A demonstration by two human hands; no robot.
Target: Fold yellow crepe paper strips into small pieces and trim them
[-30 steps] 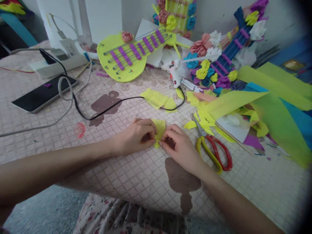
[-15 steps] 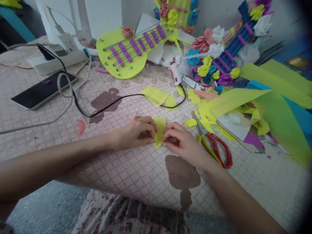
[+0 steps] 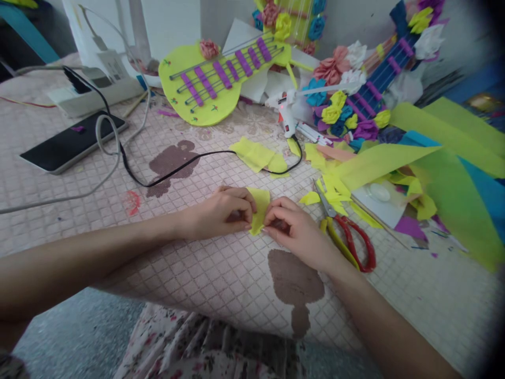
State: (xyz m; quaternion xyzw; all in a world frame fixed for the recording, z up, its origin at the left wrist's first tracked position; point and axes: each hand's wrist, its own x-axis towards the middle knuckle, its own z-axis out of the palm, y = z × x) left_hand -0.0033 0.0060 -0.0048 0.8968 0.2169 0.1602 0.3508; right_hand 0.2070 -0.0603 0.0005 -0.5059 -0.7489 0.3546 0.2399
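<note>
Left hand (image 3: 221, 213) and right hand (image 3: 298, 229) both pinch the yellow paper (image 3: 261, 202), one at each side! Scissors (image 3: 329, 211) lie near the right hand, glue gun (image 3: 289, 120) farther back

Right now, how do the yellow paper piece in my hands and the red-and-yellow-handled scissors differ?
Your left hand and right hand hold the yellow paper piece; the scissors lie unheld. The paper is all yellow; the scissors add grey and red. Both contain yellow.

A phone (image 3: 67, 146) — black-screened — lies near a white power strip (image 3: 92, 99).
</note>
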